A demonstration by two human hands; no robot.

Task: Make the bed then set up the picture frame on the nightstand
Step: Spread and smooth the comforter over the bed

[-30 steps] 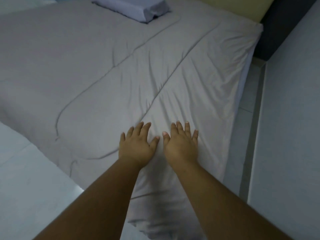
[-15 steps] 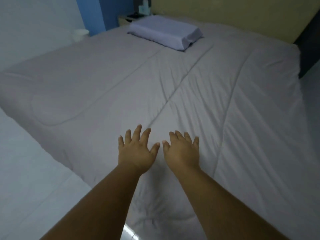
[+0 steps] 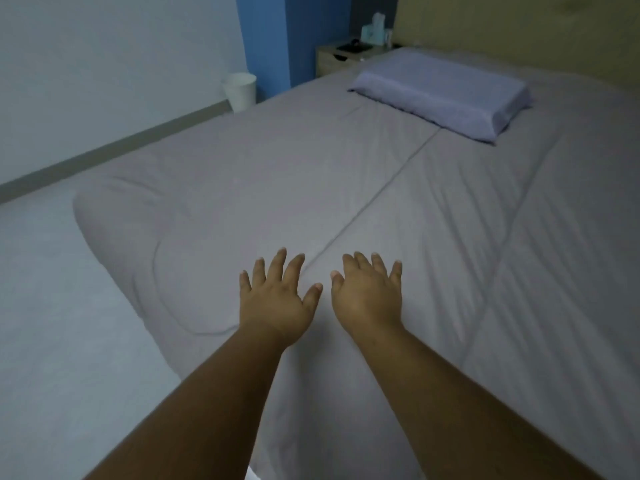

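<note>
Grey quilt (image 3: 263,188) spread flat, left hand (image 3: 277,303) and right hand (image 3: 369,299) fingers splayed on it, pillow (image 3: 443,95), nightstand (image 3: 341,58), bin (image 3: 239,91) beyond

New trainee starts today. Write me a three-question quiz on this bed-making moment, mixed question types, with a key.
1. True or false: the left hand and right hand both lie flat, fingers spread, on the duvet.
2. The pillow lies: A) under the hands B) near the headboard C) hanging off the side.
3. What white thing stands by the blue wall?
Key: 1 true; 2 B; 3 a bin.
</note>
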